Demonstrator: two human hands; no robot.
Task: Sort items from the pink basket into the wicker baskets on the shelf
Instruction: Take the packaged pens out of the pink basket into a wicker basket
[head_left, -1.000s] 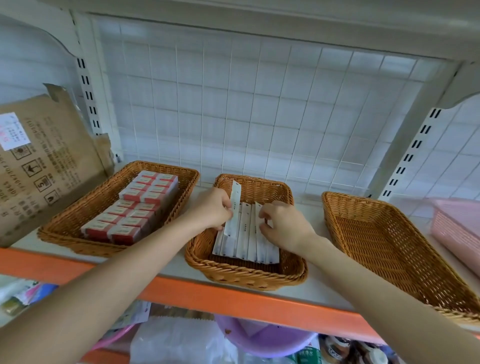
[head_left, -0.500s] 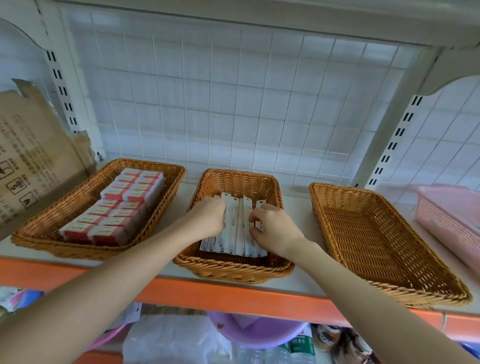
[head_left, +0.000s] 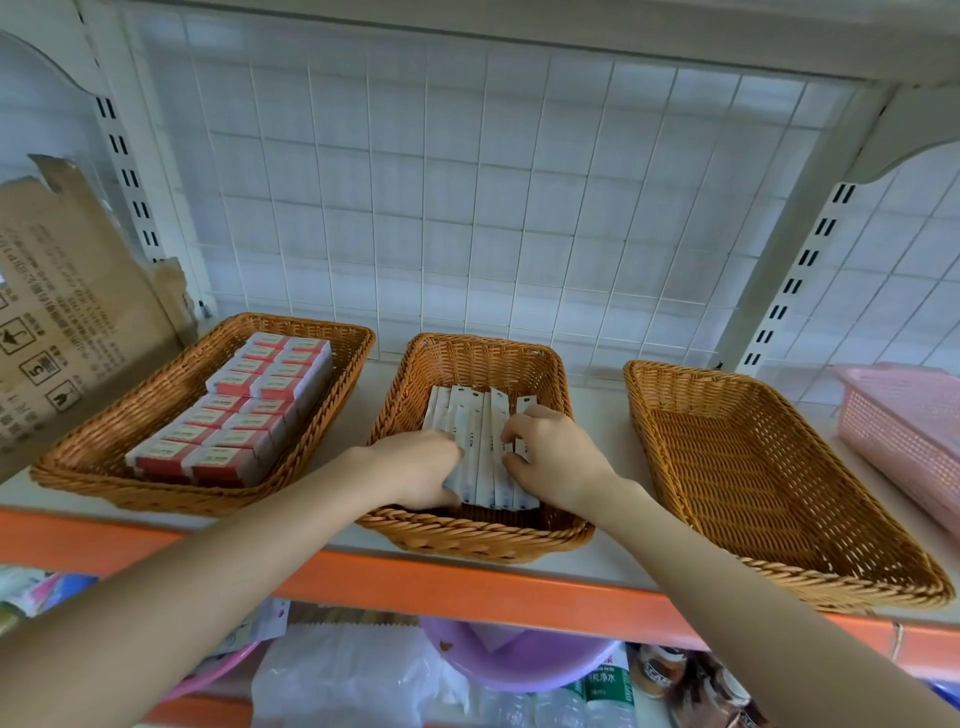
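Observation:
Three wicker baskets stand in a row on the shelf. The middle basket (head_left: 483, 358) holds a row of long white packets (head_left: 480, 441) lying flat. My left hand (head_left: 415, 470) rests on the left side of the packets, fingers curled against them. My right hand (head_left: 550, 457) presses on their right side, fingertips on a packet. The left basket (head_left: 156, 395) is full of red and white boxes (head_left: 244, 410). Nothing lies in the right basket (head_left: 753, 467). The pink basket (head_left: 904, 421) sits at the far right edge of the shelf; its inside is hidden.
A torn cardboard box (head_left: 62, 312) leans at the left end of the shelf. A white wire grid (head_left: 467, 208) backs the shelf. The orange shelf edge (head_left: 467, 587) runs below the baskets. Underneath are a purple basin (head_left: 514, 660), a plastic bag and bottles.
The packet that my left hand held up on end now lies flat with the others. Both hands have dropped onto the row and closed in on it from either side.

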